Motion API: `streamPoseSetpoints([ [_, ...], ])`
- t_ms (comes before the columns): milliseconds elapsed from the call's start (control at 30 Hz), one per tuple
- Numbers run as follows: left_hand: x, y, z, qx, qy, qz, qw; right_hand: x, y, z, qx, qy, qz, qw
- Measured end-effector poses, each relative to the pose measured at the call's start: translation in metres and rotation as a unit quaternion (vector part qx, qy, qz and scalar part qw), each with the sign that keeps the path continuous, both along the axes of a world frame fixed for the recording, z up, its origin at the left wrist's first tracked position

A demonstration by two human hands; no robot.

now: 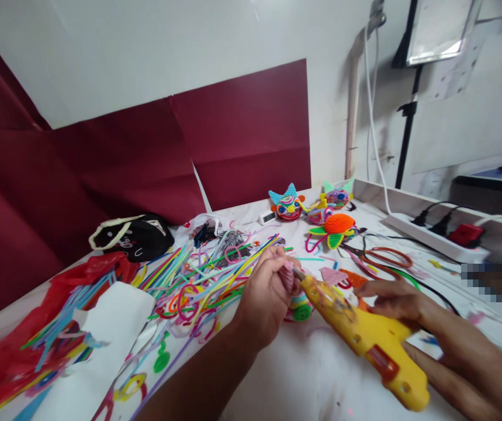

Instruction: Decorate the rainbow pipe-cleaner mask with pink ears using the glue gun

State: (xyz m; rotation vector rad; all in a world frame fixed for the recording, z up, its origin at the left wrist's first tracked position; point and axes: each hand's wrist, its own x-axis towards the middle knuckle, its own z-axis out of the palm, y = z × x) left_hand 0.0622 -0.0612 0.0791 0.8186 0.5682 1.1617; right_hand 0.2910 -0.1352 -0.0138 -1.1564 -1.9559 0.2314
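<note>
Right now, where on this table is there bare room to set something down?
The barest patch is the near tabletop, bordered by the left forearm and the yellow glue gun. The left side is crowded with coloured stems, white paper and red plastic; the back right, with colourful figures.

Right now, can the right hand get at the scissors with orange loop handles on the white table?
Probably not as it stands: the right hand is taken up holding the yellow plastic glue gun. The scissors lie just beyond it, their handles in plain view, so the way itself looks free.
</note>
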Motion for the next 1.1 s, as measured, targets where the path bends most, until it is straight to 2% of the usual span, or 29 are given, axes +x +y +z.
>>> streamPoseSetpoints([
  [767,0.000,-0.001,-0.002,0.027,0.024,0.012,0.999,0.000,-0.005,-0.001,-0.011,0.010,-0.010,1.000],
  [1100,0.001,-0.001,-0.002,0.030,0.031,0.025,0.999,0.005,-0.001,-0.013,-0.018,0.006,-0.006,1.000],
])
